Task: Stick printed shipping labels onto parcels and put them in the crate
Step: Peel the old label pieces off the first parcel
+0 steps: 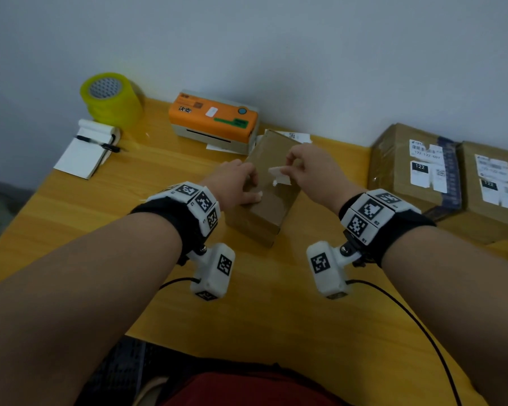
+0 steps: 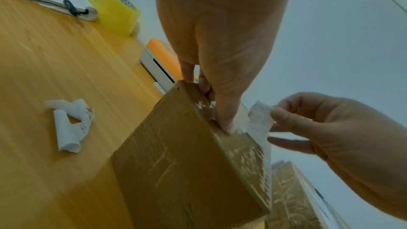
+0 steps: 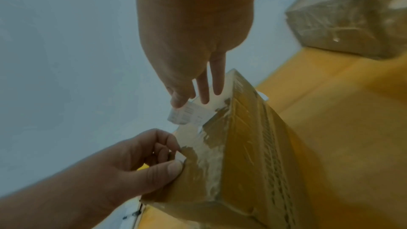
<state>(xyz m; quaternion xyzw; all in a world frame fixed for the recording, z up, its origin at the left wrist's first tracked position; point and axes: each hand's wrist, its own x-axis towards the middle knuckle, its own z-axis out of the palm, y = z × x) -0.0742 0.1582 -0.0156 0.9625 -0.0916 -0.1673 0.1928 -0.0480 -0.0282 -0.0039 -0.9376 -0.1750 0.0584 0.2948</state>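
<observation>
A brown cardboard parcel (image 1: 264,209) (image 2: 176,163) (image 3: 242,163) stands mid-table, its top patchy with white label residue. My left hand (image 1: 254,189) (image 2: 220,41) (image 3: 167,159) grips the parcel at its left top edge, thumb lying on the top face and fingers curled at the side. My right hand (image 1: 288,171) (image 2: 275,123) (image 3: 189,100) pinches a white printed label strip (image 1: 279,175) (image 2: 261,119) (image 3: 189,114). The strip's free end is lifted off the top face; its other end is still stuck there. No crate is in view.
An orange-and-white label printer (image 1: 214,118) sits at the back, loose label sheets (image 1: 294,136) beside it. Yellow tape rolls (image 1: 112,98) and a notebook with pen (image 1: 85,148) lie at back left. Two labelled parcels (image 1: 417,168) (image 1: 493,186) stand right. Crumpled label scraps (image 2: 70,123) lie left of the parcel.
</observation>
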